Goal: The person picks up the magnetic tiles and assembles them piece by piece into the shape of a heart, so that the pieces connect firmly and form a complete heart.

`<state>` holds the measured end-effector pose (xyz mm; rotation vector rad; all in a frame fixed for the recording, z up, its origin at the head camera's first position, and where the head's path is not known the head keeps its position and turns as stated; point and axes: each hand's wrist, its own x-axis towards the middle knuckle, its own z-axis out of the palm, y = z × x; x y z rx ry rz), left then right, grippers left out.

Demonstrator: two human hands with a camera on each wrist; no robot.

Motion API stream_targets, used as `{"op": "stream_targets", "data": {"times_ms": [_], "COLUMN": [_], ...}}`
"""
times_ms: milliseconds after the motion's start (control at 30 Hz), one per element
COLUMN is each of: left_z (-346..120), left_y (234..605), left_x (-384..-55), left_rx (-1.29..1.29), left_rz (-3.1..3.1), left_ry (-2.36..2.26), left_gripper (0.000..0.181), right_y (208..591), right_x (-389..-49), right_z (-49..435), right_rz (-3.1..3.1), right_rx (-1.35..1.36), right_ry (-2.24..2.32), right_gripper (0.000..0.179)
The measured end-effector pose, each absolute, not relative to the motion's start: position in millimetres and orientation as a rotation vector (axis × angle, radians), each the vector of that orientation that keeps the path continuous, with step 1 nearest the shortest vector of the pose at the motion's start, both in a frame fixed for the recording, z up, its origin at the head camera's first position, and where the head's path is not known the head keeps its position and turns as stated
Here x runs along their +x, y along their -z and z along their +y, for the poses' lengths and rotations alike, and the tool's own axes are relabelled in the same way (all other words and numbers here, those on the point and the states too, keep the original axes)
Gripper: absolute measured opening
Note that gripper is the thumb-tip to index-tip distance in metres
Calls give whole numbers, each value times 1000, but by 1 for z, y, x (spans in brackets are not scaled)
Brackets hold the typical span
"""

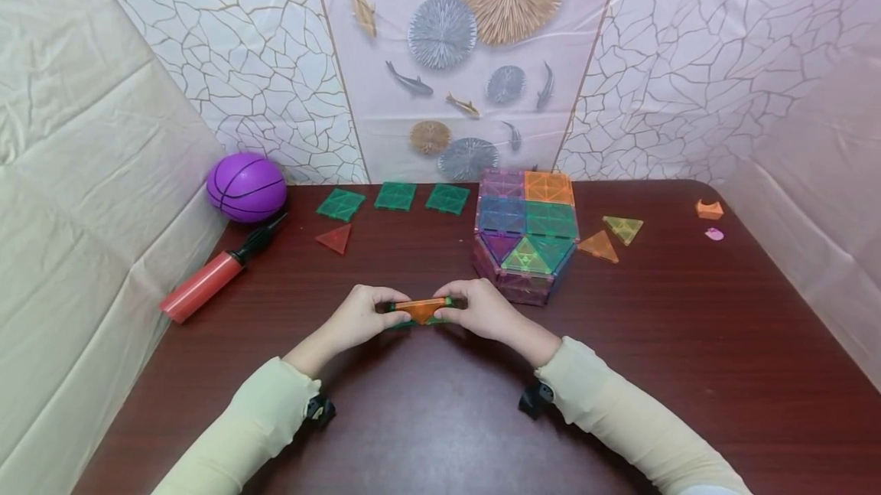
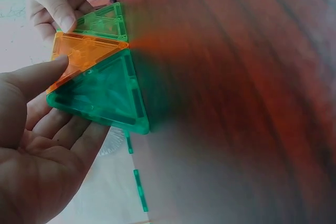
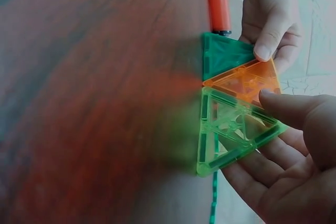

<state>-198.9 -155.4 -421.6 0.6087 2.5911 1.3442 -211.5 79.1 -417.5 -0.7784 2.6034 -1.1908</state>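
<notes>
Three translucent triangular magnetic tiles stand joined edge to edge above the table: a dark green tile (image 2: pixel 107 93), an orange tile (image 1: pixel 421 311) in the middle with its point down, and a light green tile (image 3: pixel 233 129). My left hand (image 1: pixel 359 317) pinches the row, thumb on the orange tile and fingers behind the dark green one. From the other side my right hand (image 1: pixel 484 310) grips it too, its thumb at the orange tile's edge and its fingers behind the light green tile. Just beyond my right hand stands a box-like structure of coloured magnetic tiles (image 1: pixel 526 216).
Several green square tiles (image 1: pixel 394 196) and a red triangle tile (image 1: pixel 335 239) lie at the back left. An orange triangle (image 1: pixel 600 247) and a yellow triangle (image 1: pixel 623 229) lie right of the structure. A purple ball (image 1: pixel 246 187) and a red hand pump (image 1: pixel 206 284) sit along the left edge.
</notes>
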Motion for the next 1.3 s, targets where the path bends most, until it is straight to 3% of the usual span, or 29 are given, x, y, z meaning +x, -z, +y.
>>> {"op": "stream_targets", "data": {"times_ms": [233,433,733,967,1300], "left_z": [-162,-180,-215,-243,-264], "left_y": [411,391,378,385,422], "left_x": [-205,-222,-264,-290,-311], "left_rx": [624,583,401,206,0], "left_rz": [2563,2641,2766,2838,2932], "left_ry": [-1409,-1441,-1458,-1472,-1345], "left_gripper": [35,37,49,55,58], "right_y": [400,367,333,342,391], "right_x": [-211,-218,-256,-293,-319], "right_z": [93,123,193,253,320], "right_rz": [2601,2654,2836,2958,2974], "right_rx": [-849,-915,-773,-421,-16], "right_ry": [1248,1311,1276,1298,1372], "right_gripper": [35,36,47,58,68]}}
